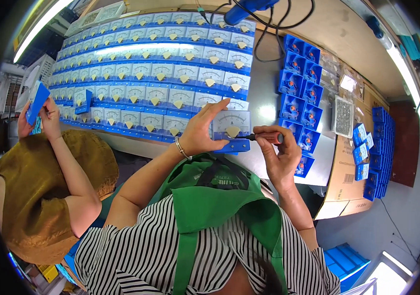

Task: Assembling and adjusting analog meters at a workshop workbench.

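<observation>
My left hand [201, 130] grips the left side of an analog panel meter [231, 120], with a white dial, a pale yellow fan-shaped piece and a blue base. Between the fingers of my right hand [283, 157] is a screwdriver [270, 138] with a red and black handle. Its dark shaft points left at the meter's lower right side; whether the tip touches is too small to tell. Just beyond the held meter, rows of similar blue and white meters [160, 77] cover the table.
Open blue housings [292, 82] with small orange parts stand in columns to the right. Past them are a clear tray of small parts [342, 116], several loose meters [361, 152] and stacked blue housings [380, 147] on cardboard. At left, a co-worker's hands [50, 120] hold another meter. A blue tool [247, 11] hangs above.
</observation>
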The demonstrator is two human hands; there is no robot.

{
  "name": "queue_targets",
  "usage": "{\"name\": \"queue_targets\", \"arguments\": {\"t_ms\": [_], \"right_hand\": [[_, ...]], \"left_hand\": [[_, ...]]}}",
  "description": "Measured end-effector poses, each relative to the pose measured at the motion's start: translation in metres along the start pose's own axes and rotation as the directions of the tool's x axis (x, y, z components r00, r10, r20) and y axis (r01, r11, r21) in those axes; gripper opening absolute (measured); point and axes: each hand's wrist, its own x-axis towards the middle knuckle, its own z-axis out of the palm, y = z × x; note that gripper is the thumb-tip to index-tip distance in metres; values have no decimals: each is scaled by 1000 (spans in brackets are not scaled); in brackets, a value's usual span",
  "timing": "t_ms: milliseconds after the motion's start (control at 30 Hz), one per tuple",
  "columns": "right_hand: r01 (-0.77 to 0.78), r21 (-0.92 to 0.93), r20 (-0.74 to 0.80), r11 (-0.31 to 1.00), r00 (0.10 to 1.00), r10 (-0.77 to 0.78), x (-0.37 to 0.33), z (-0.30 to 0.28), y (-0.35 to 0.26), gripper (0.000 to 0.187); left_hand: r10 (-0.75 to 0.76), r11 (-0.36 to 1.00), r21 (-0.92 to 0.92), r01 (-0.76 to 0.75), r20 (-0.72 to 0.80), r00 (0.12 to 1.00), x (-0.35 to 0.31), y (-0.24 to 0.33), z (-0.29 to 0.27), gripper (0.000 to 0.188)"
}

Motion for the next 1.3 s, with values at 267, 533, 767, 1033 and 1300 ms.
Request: {"name": "queue_targets", "arguments": {"t_ms": [267, 533, 767, 1033, 1300], "right_hand": [[-456, 267, 25, 849, 884, 467, -1, -46, 52, 10], [-551, 632, 87, 545, 749, 657, -51, -42, 112, 26], [-325, -576, -81, 750, 936, 343, -94, -46, 157, 14], [-276, -9, -8, 961, 961, 276, -19, -48, 60, 15], [86, 591, -90, 802, 995, -40, 50, 0, -5, 28]], "left_hand": [[-68, 996, -49, 73, 89, 994, 0, -12, 13, 87], [80, 993, -108, -56, 232, 969, -3, -30, 60, 87], [-44, 828, 543, -140, 312, 949, -36, -71, 58, 85], [13, 903, 414, -120, 253, 967, -27, -71, 54, 77], [-126, 990, -33, 134, 175, 977, 17, -2, -16, 84]]}}
